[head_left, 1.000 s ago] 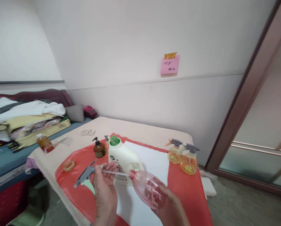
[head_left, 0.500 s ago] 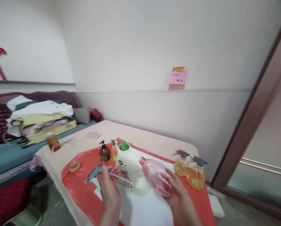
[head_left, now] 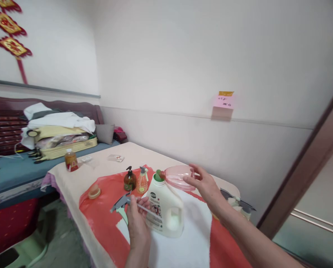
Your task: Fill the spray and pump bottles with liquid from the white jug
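Observation:
My left hand [head_left: 140, 219] grips a grey and pale green trigger spray head [head_left: 121, 203], its thin clear dip tube [head_left: 152, 212] pointing right across the front of a white detergent jug [head_left: 170, 201]. My right hand [head_left: 204, 182] holds a clear pink bottle [head_left: 178, 177] by its base end. The bottle lies almost level, its open neck against or just beside the green spout piece [head_left: 158, 175] in the jug's mouth. Whether they touch, I cannot tell. The jug stands upright on a white sheet [head_left: 194, 223], and the bottle looks empty.
Behind the jug stand a brown pump bottle [head_left: 130, 180] and an orange spray bottle [head_left: 142, 181]. A round cap [head_left: 94, 192] lies on the red cloth [head_left: 105, 223]. Two spray bottles [head_left: 246, 210] are partly behind my right forearm. An amber bottle [head_left: 71, 160] stands at the table's left edge.
My right hand has raised the pink bottle away from the dip tube and brought its neck to the jug's mouth. My left hand keeps the spray head. The view has turned left.

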`<state>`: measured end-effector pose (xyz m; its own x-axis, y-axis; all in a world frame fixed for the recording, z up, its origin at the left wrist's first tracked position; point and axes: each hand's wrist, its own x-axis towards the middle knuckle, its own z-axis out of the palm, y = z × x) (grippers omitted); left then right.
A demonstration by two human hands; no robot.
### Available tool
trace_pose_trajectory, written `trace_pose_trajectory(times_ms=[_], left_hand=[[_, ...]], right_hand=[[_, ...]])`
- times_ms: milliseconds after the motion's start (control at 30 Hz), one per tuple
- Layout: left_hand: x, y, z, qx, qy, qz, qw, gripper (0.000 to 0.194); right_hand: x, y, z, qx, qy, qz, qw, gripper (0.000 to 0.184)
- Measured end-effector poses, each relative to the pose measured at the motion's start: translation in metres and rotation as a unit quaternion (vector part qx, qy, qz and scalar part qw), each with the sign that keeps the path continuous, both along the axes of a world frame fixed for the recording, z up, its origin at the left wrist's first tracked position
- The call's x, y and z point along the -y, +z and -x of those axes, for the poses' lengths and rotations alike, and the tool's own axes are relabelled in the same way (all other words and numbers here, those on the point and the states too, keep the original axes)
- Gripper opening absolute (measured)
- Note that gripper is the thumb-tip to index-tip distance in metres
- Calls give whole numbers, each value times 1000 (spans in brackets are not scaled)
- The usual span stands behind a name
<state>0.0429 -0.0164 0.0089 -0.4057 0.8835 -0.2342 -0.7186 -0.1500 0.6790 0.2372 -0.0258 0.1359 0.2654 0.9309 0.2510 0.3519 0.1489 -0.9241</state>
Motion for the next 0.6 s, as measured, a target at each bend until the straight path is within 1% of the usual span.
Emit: trace_pose_trajectory(times_ms=[100,200,267,333,467,600], left_hand=[[2,6,1,16,-1,5,1000,37],[4,10,1,27,-6,3,1000,36],[4,11,1,33,-10,3,999,37],[4,10,2,36,-12,1,999,38],[3,8,4,44,-12,3,999,40],[2,9,6,47,-5,12,999,40]], right_hand=[[-8,17,3,78,13,-6,997,61],[-19,38,8,148,26,-5,989,69],[-27,53,14,190,36,-3,981,72],[-35,67,22,233,42,-2,972,70],[-46,89,40,327,50,6,944,60],[-52,105,58,419,54,23,906,62]])
